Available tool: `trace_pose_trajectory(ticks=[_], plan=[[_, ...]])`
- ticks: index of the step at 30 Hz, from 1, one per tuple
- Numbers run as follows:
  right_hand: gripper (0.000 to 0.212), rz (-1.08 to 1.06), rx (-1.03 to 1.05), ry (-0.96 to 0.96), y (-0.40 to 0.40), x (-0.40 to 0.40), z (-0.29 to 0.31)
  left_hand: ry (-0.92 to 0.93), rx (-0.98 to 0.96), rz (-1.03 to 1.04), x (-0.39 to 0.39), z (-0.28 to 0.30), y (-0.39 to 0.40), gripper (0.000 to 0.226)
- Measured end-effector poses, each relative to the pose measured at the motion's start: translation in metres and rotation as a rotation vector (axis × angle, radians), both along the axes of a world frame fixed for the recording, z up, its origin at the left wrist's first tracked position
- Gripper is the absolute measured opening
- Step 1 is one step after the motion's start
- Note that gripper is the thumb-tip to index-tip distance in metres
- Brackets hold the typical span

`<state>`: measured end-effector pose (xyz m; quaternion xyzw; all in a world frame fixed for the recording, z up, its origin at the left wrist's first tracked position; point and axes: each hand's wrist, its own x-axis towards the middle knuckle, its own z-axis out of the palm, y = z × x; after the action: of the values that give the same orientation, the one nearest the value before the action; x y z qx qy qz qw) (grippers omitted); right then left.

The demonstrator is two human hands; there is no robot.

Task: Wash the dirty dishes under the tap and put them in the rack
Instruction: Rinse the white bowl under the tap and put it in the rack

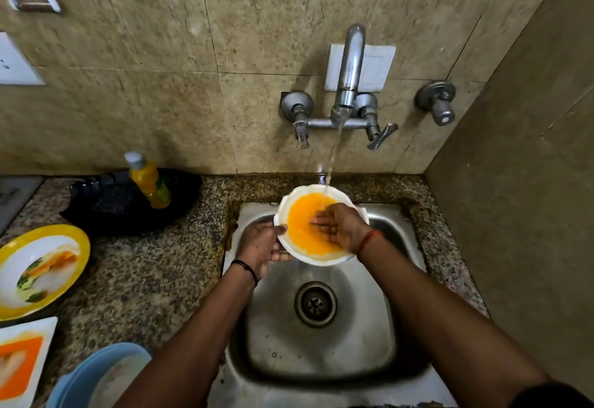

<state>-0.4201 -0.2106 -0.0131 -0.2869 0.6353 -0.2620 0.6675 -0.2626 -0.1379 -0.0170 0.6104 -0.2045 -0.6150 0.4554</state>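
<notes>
A white bowl with an orange inside (302,211) is held over the steel sink (369,343), tilted toward me. Water from the wall tap (350,67) runs onto its far rim. My left hand (258,247) grips the bowl's left edge, thumb on the rim and fingers underneath. My right hand (340,226) lies flat inside the bowl, fingers spread on the orange surface. On the counter at left wait a yellow-rimmed plate (41,269), a square white plate with an orange centre (22,362) and a light blue bowl (96,375). No rack is in view.
A yellow liquid bottle (149,181) stands on a black pan (128,202) on the speckled granite counter (144,279). The sink drain (316,304) lies below the bowl. A separate valve (438,104) is on the wall at right. A side wall closes in on the right.
</notes>
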Motion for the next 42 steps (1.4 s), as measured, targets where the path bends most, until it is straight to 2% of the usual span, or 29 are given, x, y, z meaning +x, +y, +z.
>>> trace_pose_trajectory(ticks=[3, 5, 7, 9, 12, 14, 15, 16, 17, 19, 21, 23, 25, 27, 29, 31, 32, 34, 36, 37, 40, 42], plan=[[0.031, -0.156, 0.003, -0.335, -0.004, 0.006, 0.0, -0.006, -0.004, -0.018, -0.002, 0.0, 0.001, 0.025], [0.037, -0.174, -0.024, -0.406, -0.004, 0.012, 0.0, -0.019, -0.006, -0.026, -0.001, 0.001, -0.001, 0.026], [0.038, -0.009, -0.023, -0.337, 0.002, 0.016, -0.001, -0.044, -0.009, -0.044, 0.0, 0.003, -0.002, 0.028], [0.032, 0.334, -0.03, -0.105, 0.011, 0.013, 0.002, -0.074, -0.017, -0.061, 0.004, 0.006, -0.001, 0.026], [0.017, 0.824, -0.102, 0.452, 0.012, -0.001, 0.016, -0.083, -0.026, -0.071, 0.008, 0.009, 0.001, 0.027], [0.024, 0.961, -0.254, 0.833, 0.005, -0.005, 0.026, -0.09, -0.02, -0.084, 0.006, 0.007, 0.002, 0.027], [0.032, 0.947, -0.385, 1.038, 0.003, -0.004, 0.03, -0.089, -0.017, -0.084, 0.004, 0.007, 0.003, 0.026], [0.034, 0.86, -0.543, 1.142, 0.001, -0.001, 0.032, -0.084, -0.015, -0.083, 0.002, 0.007, 0.003, 0.025], [0.031, 0.745, -0.672, 1.112, 0.001, 0.002, 0.033, -0.071, -0.014, -0.081, -0.001, 0.007, 0.003, 0.024], [0.02, 0.657, -0.787, 0.861, 0.006, 0.011, 0.028, -0.039, -0.009, -0.073, -0.005, 0.006, 0.004, 0.023], [0.018, 0.823, -0.752, 0.71, 0.017, 0.016, 0.02, -0.016, -0.007, -0.064, -0.005, 0.003, 0.003, 0.024], [0.025, 1.052, -0.626, 0.656, 0.028, 0.014, 0.019, -0.023, -0.003, -0.045, 0.001, 0.002, 0.001, 0.025], [0.036, 1.231, -0.575, 0.819, 0.029, 0.002, 0.022, -0.045, 0.004, -0.021, 0.01, 0.002, 0.0, 0.023], [0.053, 1.25, -0.731, 1.088, 0.026, -0.015, 0.024, -0.058, 0.019, -0.01, 0.019, 0.001, -0.003, 0.023], [0.07, 1.2, -0.944, 1.142, 0.024, -0.031, 0.023, -0.037, 0.033, 0.006, 0.027, 0.001, -0.007, 0.026], [0.078, 1.25, -1.12, 1.12, 0.023, -0.043, 0.02, 0.023, 0.054, 0.026, 0.032, 0.006, -0.01, 0.022], [0.076, 1.273, -1.184, 1.115, 0.021, -0.047, 0.019, 0.049, 0.063, 0.026, 0.034, 0.009, -0.013, 0.02], [0.056, 1.273, -1.291, 1.091, 0.017, -0.054, 0.016, 0.071, 0.071, 0.004, 0.038, 0.014, -0.018, 0.017], [0.033, 1.225, -1.322, 1.033, 0.015, -0.056, 0.02, 0.049, 0.077, -0.028, 0.04, 0.017, -0.024, 0.019], [0.028, 1.19, -1.32, 0.998, 0.015, -0.056, 0.024, 0.025, 0.078, -0.035, 0.04, 0.018, -0.026, 0.019], [0.028, 1.083, -1.307, 0.882, 0.015, -0.054, 0.033, -0.014, 0.074, -0.008, 0.042, 0.017, -0.03, 0.018], [0.029, 1.043, -1.338, 0.876, 0.014, -0.052, 0.037, -0.004, 0.065, 0.018, 0.042, 0.016, -0.03, 0.019]])
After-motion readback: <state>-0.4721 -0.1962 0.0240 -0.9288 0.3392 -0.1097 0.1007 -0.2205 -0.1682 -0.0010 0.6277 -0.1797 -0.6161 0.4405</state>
